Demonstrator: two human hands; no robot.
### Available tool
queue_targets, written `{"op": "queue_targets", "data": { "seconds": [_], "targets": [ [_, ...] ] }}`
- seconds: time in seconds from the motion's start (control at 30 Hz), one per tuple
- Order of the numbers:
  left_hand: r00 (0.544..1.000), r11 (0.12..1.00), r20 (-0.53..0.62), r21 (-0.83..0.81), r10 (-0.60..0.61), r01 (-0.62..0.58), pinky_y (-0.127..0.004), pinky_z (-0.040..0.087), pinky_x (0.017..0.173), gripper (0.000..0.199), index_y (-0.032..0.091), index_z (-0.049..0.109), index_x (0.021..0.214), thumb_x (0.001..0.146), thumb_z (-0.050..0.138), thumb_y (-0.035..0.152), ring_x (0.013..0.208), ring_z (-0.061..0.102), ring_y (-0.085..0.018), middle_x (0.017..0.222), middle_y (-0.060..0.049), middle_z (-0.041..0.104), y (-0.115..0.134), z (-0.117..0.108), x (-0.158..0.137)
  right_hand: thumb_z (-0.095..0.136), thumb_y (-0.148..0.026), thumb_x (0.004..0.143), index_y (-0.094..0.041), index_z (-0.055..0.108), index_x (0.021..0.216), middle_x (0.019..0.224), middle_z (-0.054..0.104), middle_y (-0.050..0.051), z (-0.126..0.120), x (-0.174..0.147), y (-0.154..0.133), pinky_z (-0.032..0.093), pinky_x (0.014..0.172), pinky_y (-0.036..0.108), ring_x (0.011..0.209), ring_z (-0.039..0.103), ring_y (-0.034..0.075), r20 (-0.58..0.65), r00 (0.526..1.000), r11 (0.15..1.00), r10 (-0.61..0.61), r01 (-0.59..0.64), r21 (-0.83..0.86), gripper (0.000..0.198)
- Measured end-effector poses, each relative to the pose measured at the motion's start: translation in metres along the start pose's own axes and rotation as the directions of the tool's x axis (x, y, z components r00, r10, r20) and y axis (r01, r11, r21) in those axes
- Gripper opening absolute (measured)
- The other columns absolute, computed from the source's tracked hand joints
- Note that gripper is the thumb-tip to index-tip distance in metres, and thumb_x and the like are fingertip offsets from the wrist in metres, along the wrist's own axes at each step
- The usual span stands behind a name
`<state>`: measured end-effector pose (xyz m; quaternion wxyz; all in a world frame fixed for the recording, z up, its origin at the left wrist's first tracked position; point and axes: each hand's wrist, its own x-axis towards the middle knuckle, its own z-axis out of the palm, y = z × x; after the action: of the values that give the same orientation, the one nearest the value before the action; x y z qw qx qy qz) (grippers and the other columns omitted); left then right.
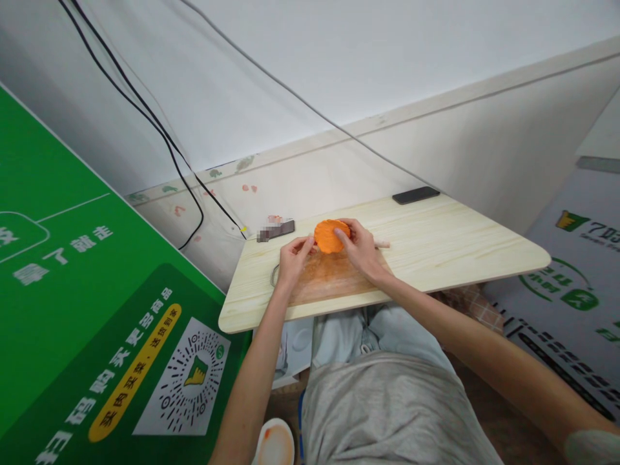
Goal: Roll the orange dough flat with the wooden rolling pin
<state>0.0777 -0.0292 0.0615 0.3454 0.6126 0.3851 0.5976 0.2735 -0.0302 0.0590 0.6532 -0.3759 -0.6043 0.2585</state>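
An orange, round, flat disc (328, 237) with a wavy edge, of a material I cannot make out, is held up over the board. My right hand (361, 248) grips it from the right, thumb across its face. At the disc's left edge, my left hand (295, 258) is closed, thumb and forefinger pinched together on the rim. Below both hands lies a brown wooden board (329, 281), partly hidden by them. A pale stick-like end (382, 245) pokes out to the right behind my right hand.
The light wood table (460, 239) stands against a white wall. A dark phone (415, 195) lies at the back right; another dark flat object (285, 227) lies at the back left. Black cables (169, 139) hang on the left, beside a green printed panel (72, 290).
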Motion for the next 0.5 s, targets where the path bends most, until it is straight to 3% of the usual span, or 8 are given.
{"op": "queue_targets", "data": {
  "seconds": [0.2, 0.5],
  "targets": [
    [1.000, 1.000, 0.011, 0.014, -0.024, 0.024, -0.034, 0.060, 0.077, 0.047, 0.017, 0.084, 0.093, 0.077, 0.090, 0.060, 0.078, 0.073, -0.020, 0.089, -0.009, 0.082, -0.0002, 0.0010, -0.0017, 0.066, -0.058, 0.100, -0.025, 0.071, 0.121, 0.118, 0.079, 0.009, 0.0003, -0.0002, -0.0001, 0.060, 0.099, 0.044, 0.106, 0.072, 0.027, 0.004, 1.000, 1.000, 0.009, -0.009, 0.012, 0.040],
    [0.999, 0.999, 0.039, 0.028, -0.017, 0.016, -0.032, 0.058, 0.078, 0.044, 0.017, 0.081, 0.091, 0.081, 0.085, 0.060, 0.080, 0.072, -0.020, 0.089, -0.007, 0.081, -0.0011, 0.0000, -0.0019, 0.065, -0.058, 0.100, -0.025, 0.071, 0.120, 0.117, 0.078, 0.009, 0.0006, 0.0013, 0.0027, 0.060, 0.096, 0.043, 0.105, 0.072, 0.027, 0.027, 1.000, 1.000, -0.008, 0.008, -0.007, 0.039]
  ]
}}
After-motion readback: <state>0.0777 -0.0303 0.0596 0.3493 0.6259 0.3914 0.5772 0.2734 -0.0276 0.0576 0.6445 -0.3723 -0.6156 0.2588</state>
